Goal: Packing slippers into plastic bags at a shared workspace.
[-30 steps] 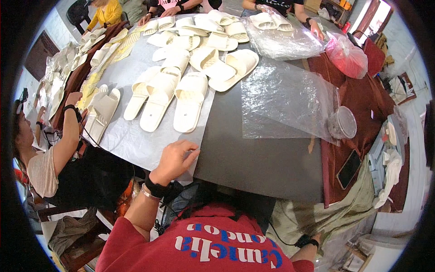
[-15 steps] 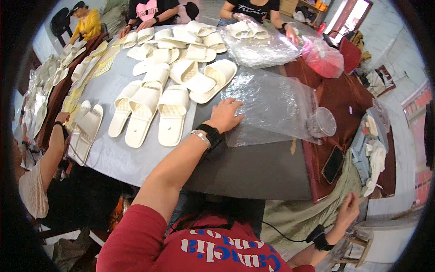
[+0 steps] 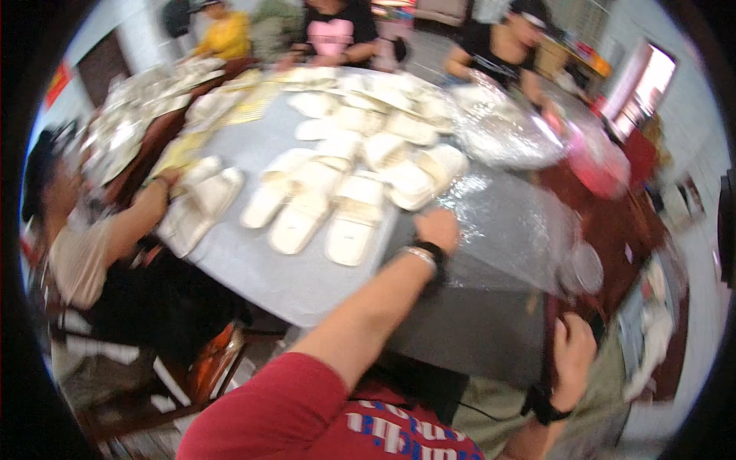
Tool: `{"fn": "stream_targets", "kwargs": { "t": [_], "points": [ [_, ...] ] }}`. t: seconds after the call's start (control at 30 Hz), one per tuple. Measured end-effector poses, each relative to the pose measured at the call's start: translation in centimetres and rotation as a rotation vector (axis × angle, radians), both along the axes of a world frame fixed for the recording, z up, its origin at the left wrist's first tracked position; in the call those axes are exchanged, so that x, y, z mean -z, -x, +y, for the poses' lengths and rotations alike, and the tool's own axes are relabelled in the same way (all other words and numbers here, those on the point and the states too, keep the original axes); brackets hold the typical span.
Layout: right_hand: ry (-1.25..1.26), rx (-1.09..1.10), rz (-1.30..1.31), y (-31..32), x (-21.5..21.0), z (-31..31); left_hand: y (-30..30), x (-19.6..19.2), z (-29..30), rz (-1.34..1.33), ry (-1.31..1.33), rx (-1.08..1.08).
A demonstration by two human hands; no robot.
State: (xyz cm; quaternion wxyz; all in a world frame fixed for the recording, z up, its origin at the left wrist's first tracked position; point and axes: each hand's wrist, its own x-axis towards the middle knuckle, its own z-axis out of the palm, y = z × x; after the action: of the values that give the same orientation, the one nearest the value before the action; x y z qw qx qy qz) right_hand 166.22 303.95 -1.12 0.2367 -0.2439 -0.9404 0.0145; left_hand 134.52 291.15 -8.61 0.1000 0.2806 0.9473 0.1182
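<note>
My left hand (image 3: 437,228) is on the table at the near left edge of a flat clear plastic bag (image 3: 510,222). Its fingers are blurred and partly hidden, so I cannot tell whether they grip the film. White slippers (image 3: 354,218) lie in rows just left of it; one slipper (image 3: 429,178) sits right beyond my fingertips. My right hand (image 3: 575,354) is raised at the table's near right edge, fingers loosely bent and apart, with nothing visible in it. A dark phone (image 3: 597,326) shows only partly behind it.
A round clear plastic tub (image 3: 586,268) stands by the bag's right end. Farther back are more wrapped plastic (image 3: 506,130) and a pink bag (image 3: 602,165). A co-worker's hand (image 3: 170,178) reaches to a slipper pair (image 3: 201,203) on the left. Other people sit across the table.
The view has swung, shifting the table contents rightward in the picture. My right hand has come up to the table edge, in front of the phone. My left hand's spread fingers have drawn in.
</note>
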Motion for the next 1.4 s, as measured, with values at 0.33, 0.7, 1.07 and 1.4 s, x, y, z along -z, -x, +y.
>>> {"fn": "stream_targets", "kwargs": {
  "t": [0.33,0.7,1.07,1.4],
  "points": [
    [-0.362,-0.386,-0.088,4.5,1.5,2.4,2.5,5.0,2.2,-0.352,-0.825,-0.201],
    [-0.54,-0.03,-0.284,7.3,4.7,10.9,2.2,-2.1,-12.7,-0.704,-1.24,0.176],
    [-0.069,-0.737,-0.148,11.9,2.6,-7.5,0.9,-2.4,-26.2,-1.082,-1.402,0.073],
    [0.065,-0.624,-0.348,10.8,9.2,-15.0,0.1,1.3,-27.5,-1.249,-1.963,0.164]
  ]
}}
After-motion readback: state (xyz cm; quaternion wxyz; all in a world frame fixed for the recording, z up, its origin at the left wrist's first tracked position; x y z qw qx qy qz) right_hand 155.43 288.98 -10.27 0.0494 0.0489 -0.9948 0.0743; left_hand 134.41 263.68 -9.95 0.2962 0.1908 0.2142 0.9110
